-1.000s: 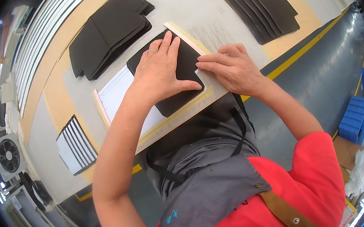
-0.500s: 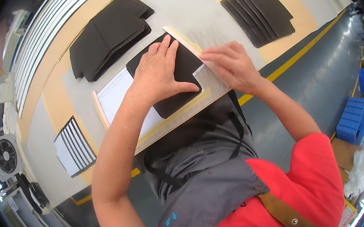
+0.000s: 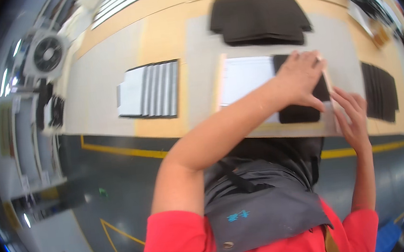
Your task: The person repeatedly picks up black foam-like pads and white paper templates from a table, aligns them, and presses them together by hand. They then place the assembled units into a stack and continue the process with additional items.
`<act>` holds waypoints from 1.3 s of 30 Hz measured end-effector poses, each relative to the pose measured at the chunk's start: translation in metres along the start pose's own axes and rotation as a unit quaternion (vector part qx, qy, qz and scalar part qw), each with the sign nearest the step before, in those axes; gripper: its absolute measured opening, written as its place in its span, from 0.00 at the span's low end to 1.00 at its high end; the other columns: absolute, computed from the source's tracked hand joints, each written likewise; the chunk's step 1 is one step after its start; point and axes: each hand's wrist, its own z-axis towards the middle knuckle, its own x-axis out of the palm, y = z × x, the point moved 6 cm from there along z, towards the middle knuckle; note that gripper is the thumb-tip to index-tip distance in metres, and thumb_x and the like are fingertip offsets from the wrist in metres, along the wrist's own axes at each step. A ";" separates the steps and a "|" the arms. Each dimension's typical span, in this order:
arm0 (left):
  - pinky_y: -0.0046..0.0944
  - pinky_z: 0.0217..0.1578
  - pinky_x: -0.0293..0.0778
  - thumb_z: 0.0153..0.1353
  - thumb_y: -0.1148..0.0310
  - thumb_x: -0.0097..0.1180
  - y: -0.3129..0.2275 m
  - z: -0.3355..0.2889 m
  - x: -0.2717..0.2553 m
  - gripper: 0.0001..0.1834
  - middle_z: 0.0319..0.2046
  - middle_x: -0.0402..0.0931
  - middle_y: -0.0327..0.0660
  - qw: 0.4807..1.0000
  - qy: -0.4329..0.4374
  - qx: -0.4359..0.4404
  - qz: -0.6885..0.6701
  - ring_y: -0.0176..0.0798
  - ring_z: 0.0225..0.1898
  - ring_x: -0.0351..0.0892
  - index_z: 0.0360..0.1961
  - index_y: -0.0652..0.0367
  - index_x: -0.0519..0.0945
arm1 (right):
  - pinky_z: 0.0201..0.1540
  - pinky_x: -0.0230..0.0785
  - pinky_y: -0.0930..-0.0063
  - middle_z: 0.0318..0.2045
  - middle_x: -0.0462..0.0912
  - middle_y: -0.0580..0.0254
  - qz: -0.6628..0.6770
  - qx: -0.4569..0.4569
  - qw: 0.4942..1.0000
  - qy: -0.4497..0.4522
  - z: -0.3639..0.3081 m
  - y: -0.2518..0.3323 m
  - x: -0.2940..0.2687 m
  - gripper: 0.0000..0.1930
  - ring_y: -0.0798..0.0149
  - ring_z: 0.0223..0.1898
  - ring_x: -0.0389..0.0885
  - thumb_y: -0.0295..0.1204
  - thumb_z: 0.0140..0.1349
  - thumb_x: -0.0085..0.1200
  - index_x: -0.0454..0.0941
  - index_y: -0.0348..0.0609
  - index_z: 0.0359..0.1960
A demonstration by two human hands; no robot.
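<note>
A flat black panel is lying near the front edge of the table, covering the right part of a white sheet and sitting just inside a pale right-hand strip. The left hand is resting across the panel from above, its grip spread wide with the thumb pointing away from the fingers, holding the piece down rather than closing around it. The right hand is reaching up beside the panel's right edge, its fingertips meeting the strip; its fingers are extending loosely, and whether this grip is pinching anything I cannot tell. Another pale strip is bordering the sheet on the left. Beyond the sheet, a stack of larger black panels is lying near the far side, blurred. To the right of the right hand, overlapping black pieces are forming a fanned row, while well to the left, white-faced pieces with dark edges are overlapping in a row. A box fan is standing past the table's left end.
</note>
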 end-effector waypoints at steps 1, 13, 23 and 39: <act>0.62 0.75 0.58 0.48 0.34 0.76 0.002 -0.008 -0.015 0.60 0.72 0.65 0.62 0.999 -0.040 -0.006 -0.012 0.64 0.75 0.62 0.73 0.65 0.68 | 0.69 0.60 0.56 0.66 0.83 0.57 -0.016 0.005 1.000 0.000 -0.001 -0.001 -0.003 0.21 0.51 0.60 0.77 0.25 0.68 0.60 0.83 0.41 0.62; 0.50 0.59 0.79 0.53 0.54 0.80 0.252 -0.375 -0.246 0.38 0.57 0.82 0.56 0.743 -0.151 -0.604 0.244 0.56 0.58 0.82 0.61 0.63 0.81 | 0.69 0.60 0.58 0.66 0.82 0.57 -0.050 0.006 0.999 -0.016 0.009 0.010 -0.006 0.18 0.51 0.61 0.76 0.21 0.69 0.58 0.83 0.41 0.60; 0.36 0.39 0.81 0.56 0.66 0.79 0.299 -0.456 -0.238 0.22 0.40 0.89 0.42 0.702 -0.252 -0.649 -0.149 0.33 0.39 0.86 0.48 0.67 0.87 | 0.62 0.65 0.57 0.62 0.84 0.64 0.022 -0.234 0.971 0.035 0.115 0.158 0.040 0.20 0.58 0.52 0.79 0.22 0.59 0.68 0.85 0.45 0.54; 0.53 0.70 0.64 0.61 0.80 0.55 0.029 -0.283 -0.370 0.12 0.55 0.85 0.45 0.896 -0.314 -0.121 0.290 0.54 0.66 0.76 0.39 0.54 0.87 | 0.65 0.67 0.62 0.60 0.85 0.64 0.329 -0.068 0.933 0.128 0.149 0.187 0.073 0.17 0.61 0.55 0.81 0.29 0.72 0.61 0.84 0.48 0.61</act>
